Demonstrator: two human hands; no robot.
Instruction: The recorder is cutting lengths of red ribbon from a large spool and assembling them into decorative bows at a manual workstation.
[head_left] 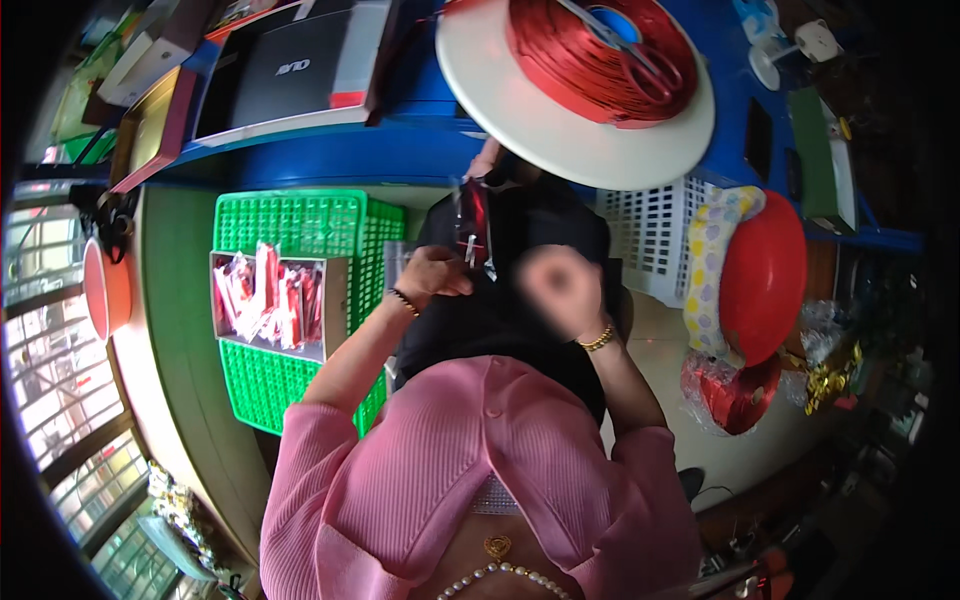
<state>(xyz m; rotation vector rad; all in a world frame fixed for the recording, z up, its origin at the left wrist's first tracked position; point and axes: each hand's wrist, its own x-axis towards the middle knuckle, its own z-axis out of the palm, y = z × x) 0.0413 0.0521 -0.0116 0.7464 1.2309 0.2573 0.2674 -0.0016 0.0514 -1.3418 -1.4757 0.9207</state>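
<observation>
Left hand (432,272): fingers pinching a clear packet (472,225) holding something red
Right hand (560,285): blurred, fingers' state unclear
Beside: green crate (290,215)

At ten o'clock we see an open cardboard box (268,300) of red-and-clear sachets (262,292) on a green crate (300,222). At eleven o'clock, flat boxes (290,70) lie stacked on the blue tabletop (420,150).

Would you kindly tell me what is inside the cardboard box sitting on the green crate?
The cardboard box on the green crate holds a loose pile of small red and clear packets. Only the top layer shows; anything beneath it, and the box bottom, is covered.
</observation>
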